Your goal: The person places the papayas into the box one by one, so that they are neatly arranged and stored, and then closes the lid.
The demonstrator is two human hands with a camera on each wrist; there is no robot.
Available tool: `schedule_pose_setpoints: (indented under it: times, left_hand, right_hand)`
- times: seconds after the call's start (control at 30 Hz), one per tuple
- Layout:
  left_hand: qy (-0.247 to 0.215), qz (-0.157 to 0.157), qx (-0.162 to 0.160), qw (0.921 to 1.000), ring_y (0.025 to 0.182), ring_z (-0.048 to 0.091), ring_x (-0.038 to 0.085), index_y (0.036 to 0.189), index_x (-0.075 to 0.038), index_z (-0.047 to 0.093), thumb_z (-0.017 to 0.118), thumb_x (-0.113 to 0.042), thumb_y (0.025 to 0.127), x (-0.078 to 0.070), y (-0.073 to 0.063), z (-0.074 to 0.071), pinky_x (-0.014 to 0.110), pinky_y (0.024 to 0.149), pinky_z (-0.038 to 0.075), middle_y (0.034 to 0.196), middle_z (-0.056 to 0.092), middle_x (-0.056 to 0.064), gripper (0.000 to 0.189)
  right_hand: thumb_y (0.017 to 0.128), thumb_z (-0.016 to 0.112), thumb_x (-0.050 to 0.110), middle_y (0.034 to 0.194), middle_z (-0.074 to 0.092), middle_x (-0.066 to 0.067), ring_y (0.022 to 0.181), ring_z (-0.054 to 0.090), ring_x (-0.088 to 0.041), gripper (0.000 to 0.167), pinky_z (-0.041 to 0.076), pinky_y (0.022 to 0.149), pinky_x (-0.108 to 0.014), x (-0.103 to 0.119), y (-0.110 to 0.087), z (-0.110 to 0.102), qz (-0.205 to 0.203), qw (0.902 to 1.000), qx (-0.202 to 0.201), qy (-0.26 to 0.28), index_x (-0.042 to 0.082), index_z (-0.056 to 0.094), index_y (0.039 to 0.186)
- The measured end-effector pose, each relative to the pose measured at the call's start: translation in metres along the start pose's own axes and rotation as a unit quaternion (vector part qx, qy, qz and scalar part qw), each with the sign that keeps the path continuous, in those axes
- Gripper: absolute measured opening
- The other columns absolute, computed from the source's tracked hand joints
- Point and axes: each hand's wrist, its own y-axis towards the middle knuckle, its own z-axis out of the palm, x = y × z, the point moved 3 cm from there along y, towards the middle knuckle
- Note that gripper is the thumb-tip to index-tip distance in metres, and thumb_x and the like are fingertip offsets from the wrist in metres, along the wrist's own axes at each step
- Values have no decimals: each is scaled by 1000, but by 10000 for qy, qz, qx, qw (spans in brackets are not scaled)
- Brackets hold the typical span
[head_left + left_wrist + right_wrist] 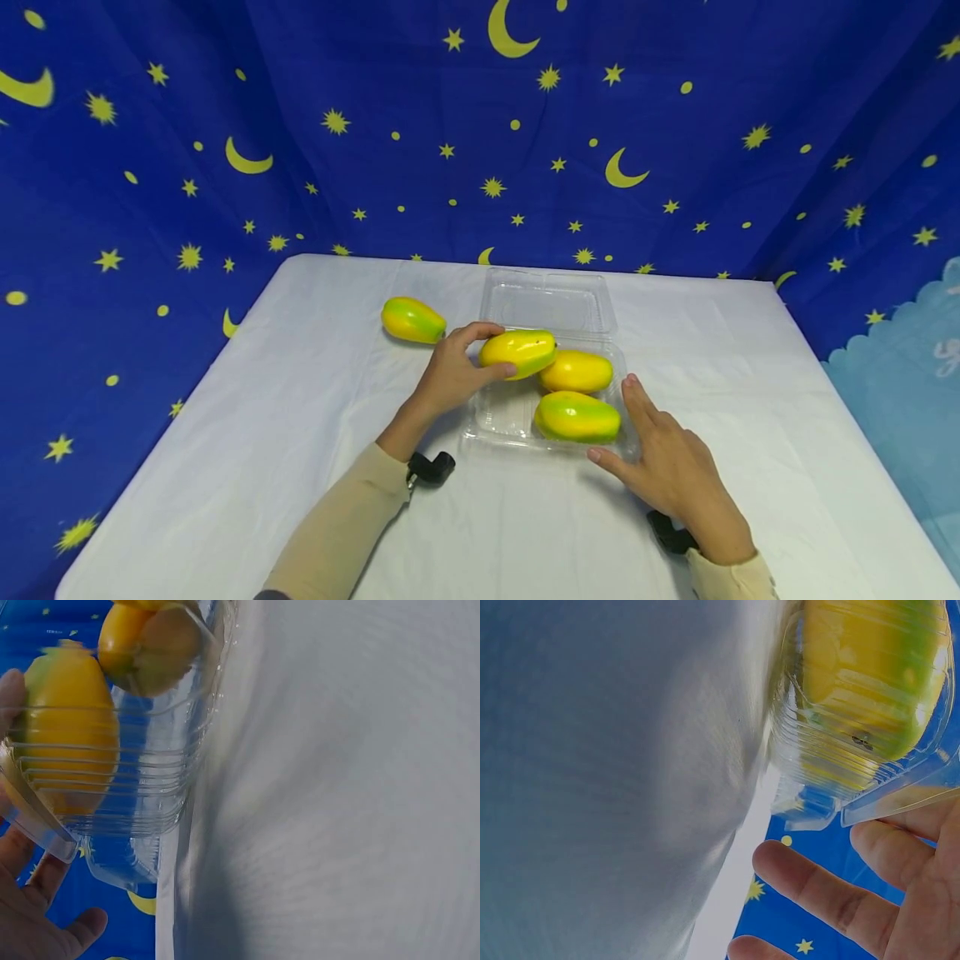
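Observation:
In the head view my left hand grips a yellow-green toy papaya between thumb and fingers, over the left back part of a clear plastic clamshell box. Two more papayas lie inside the box on its right: a mostly yellow one behind and a greener one in front. My right hand is at the box's right front corner, fingers spread and fairly straight. The right wrist view shows its fingers beside the box rim.
One more papaya lies on the white-covered table, left of the box. The box's lid lies folded back behind it. A blue curtain with moons and stars hangs behind the table.

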Motion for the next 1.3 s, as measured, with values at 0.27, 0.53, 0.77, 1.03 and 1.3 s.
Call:
schedule_pose_setpoints:
  times: [0.27,0.53,0.77,1.03,1.3]
  left_hand:
    - [97,-125,-51,9999,133,52,13,129,-29,62,83,-53,77,-1,-1,1,50,116,36,130,64,-14,61]
    - [303,-154,-78,9994,131,54,15,124,-29,64,84,-52,76,-1,-1,2,49,114,39,127,65,-14,57]
    - [447,-152,67,9989,132,53,16,126,-28,64,87,-46,74,1,0,1,46,115,39,128,65,-12,59]
    - [776,109,318,9964,137,47,19,129,-26,63,88,-34,75,-2,0,1,46,118,34,134,63,-10,60]
    - [884,87,272,9957,137,48,20,133,-27,60,86,-37,77,-2,-1,1,47,117,36,138,60,-6,63]
  right_hand:
    - [84,49,83,166,25,-12,117,61,-42,112,53,81,-58,0,0,0,31,10000,32,-11,10,15,161]
    - [85,51,80,166,24,-13,121,59,-43,111,52,84,-60,1,1,1,-7,10000,30,3,10,13,162]
    - [84,53,80,165,26,-13,114,63,-42,111,54,80,-58,1,0,0,5,10000,13,-26,10,15,161]
    - [84,52,80,165,28,-15,112,63,-42,112,54,78,-58,1,1,-1,28,10000,73,-19,10,12,162]
    - [84,49,83,165,27,-15,115,62,-44,113,54,78,-58,2,0,0,60,9999,144,-37,10,11,162]
